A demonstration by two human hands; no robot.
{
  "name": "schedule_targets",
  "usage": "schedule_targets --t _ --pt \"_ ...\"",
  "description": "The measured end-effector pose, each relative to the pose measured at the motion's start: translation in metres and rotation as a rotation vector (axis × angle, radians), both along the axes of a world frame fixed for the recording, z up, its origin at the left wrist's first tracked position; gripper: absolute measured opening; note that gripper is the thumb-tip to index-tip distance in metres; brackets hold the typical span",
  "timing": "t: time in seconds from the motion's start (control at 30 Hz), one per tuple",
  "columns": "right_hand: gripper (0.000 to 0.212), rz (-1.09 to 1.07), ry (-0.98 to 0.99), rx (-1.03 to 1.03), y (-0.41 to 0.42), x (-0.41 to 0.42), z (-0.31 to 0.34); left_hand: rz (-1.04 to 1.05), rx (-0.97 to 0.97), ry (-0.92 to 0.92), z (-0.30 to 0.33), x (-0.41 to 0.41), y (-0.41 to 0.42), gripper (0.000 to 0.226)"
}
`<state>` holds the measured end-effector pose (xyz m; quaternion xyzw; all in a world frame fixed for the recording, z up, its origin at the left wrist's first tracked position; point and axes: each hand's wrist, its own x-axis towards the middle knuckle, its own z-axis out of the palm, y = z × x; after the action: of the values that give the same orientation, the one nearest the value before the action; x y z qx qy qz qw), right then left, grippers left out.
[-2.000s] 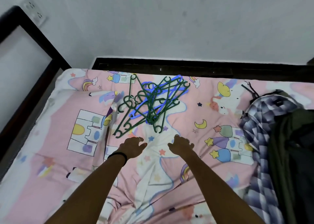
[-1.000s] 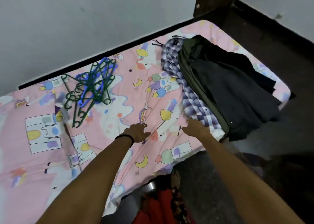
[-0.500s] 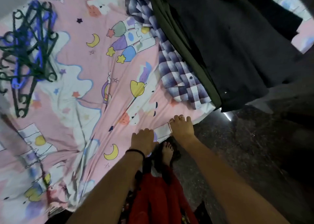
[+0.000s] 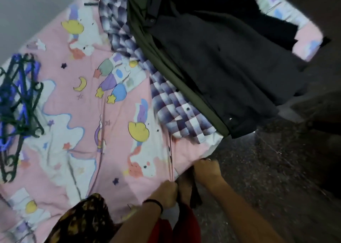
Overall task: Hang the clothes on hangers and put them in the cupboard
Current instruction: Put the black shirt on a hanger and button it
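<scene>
A pile of clothes lies on the right part of the bed: a purple-and-white plaid shirt (image 4: pixel 177 111), an olive garment (image 4: pixel 145 30) and a black garment (image 4: pixel 221 62) on top. A tangle of green and blue hangers (image 4: pixel 18 99) lies at the far left. Both hands are at the near edge of the pink cartoon bedsheet (image 4: pixel 110 132). My left hand (image 4: pixel 166 192), with a black band on its wrist, curls round the sheet's edge. Just to its right, my right hand (image 4: pixel 206 170) grips the same edge. Creases in the sheet run toward the hands.
Dark speckled floor (image 4: pixel 267 187) lies to the right of the bed. A grey wall (image 4: pixel 27 12) stands behind it at upper left. My red clothing (image 4: pixel 175 229) and a dark patterned cloth (image 4: pixel 83 220) fill the bottom of the view.
The view swung from the hangers to the bed's right end and down. Both hands slid off the sheet's top to its near edge and closed on it.
</scene>
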<state>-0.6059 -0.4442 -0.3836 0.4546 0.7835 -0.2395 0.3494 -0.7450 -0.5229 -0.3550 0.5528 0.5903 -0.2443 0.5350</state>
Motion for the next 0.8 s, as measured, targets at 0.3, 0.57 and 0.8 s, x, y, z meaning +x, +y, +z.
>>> schedule_targets --t 0.3,0.57,0.8 --pt "0.03 -0.37 0.201 0.25 0.068 -0.004 0.03 -0.318 0.065 -0.177 -0.002 0.044 0.083 0.03" --pt "0.027 -0.661 0.136 0.397 0.081 -0.05 -0.019 -0.032 0.039 -0.48 -0.042 -0.025 0.148 0.029" --pt "0.044 -0.955 0.002 0.54 0.05 -0.097 -0.027 0.21 0.16 -0.7 -0.032 -0.162 0.198 0.005"
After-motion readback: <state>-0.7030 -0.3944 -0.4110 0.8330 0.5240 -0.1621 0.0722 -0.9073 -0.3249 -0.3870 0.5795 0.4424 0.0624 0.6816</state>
